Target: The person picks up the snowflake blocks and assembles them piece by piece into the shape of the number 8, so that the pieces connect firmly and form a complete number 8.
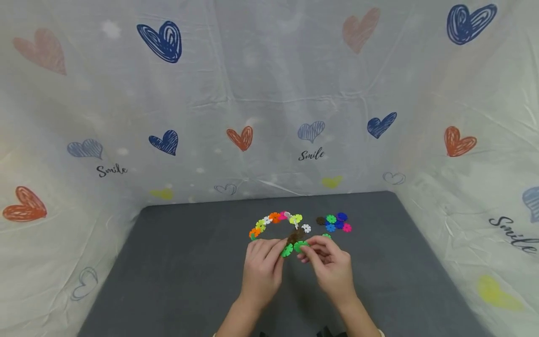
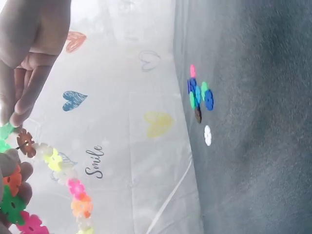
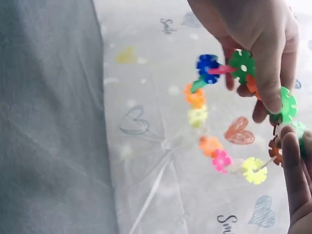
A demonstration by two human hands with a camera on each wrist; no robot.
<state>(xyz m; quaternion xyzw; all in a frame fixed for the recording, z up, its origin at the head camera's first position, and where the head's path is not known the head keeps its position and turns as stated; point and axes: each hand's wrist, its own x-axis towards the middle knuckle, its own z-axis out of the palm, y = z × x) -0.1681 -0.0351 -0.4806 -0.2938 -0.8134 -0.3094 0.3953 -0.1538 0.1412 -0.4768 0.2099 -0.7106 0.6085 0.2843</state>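
A curved chain of flower-shaped plastic linking discs [image 1: 274, 217] in several colours is held up between both hands. My left hand [image 1: 263, 264] pinches the chain near one end, its thumb on a green disc [image 1: 287, 250]; in the right wrist view more green, orange and blue discs run past its fingers. Close by on the right, my right hand [image 1: 332, 267] pinches another green disc [image 1: 301, 246] between thumb and forefinger, beside a brown disc [image 3: 276, 152]. Fingers partly hide where these discs meet, so I cannot tell whether they are joined.
Loose discs lie on the dark table [image 1: 177, 262] beyond my right hand: a cluster with a pink disc [image 1: 347, 227], blue ones and a brown one [image 1: 321, 220], and a white disc [image 1: 306, 228] nearer the chain. A heart-printed curtain [image 1: 269, 140] surrounds the table's back and sides.
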